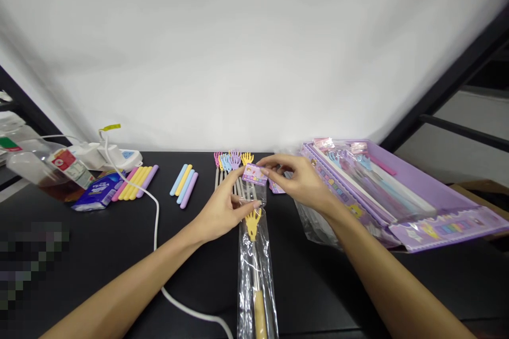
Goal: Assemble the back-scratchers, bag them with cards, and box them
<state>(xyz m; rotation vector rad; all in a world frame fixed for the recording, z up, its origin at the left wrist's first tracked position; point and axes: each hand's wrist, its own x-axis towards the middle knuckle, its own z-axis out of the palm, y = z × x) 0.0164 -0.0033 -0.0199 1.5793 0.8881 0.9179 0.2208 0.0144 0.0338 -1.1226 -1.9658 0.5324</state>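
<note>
A yellow back scratcher (pixel 253 225) with a hand-shaped head lies in a clear plastic bag (pixel 244 259) in front of me. At the bag's top is a small purple printed card (pixel 254 174). My right hand (pixel 292 177) pinches the card's right edge between thumb and fingers. My left hand (pixel 222 206) is closed on the bag's top, its thumb across the plastic and its fingers by the card's left side. Just behind my hands lie several back scratcher heads (pixel 235 159) in pink, yellow, blue and purple on metal rods. More purple cards (pixel 275 187) sit partly hidden under my right hand.
A purple display box (pixel 417 185) with bagged back scratchers stands at right, clear bags (pixel 314 222) beside it. Coloured handles (pixel 184 185) lie left of centre, more handles (pixel 135 183) farther left. A white cable (pixel 156 222) crosses the black table near a tissue pack (pixel 97 190) and bottle (pixel 51 169).
</note>
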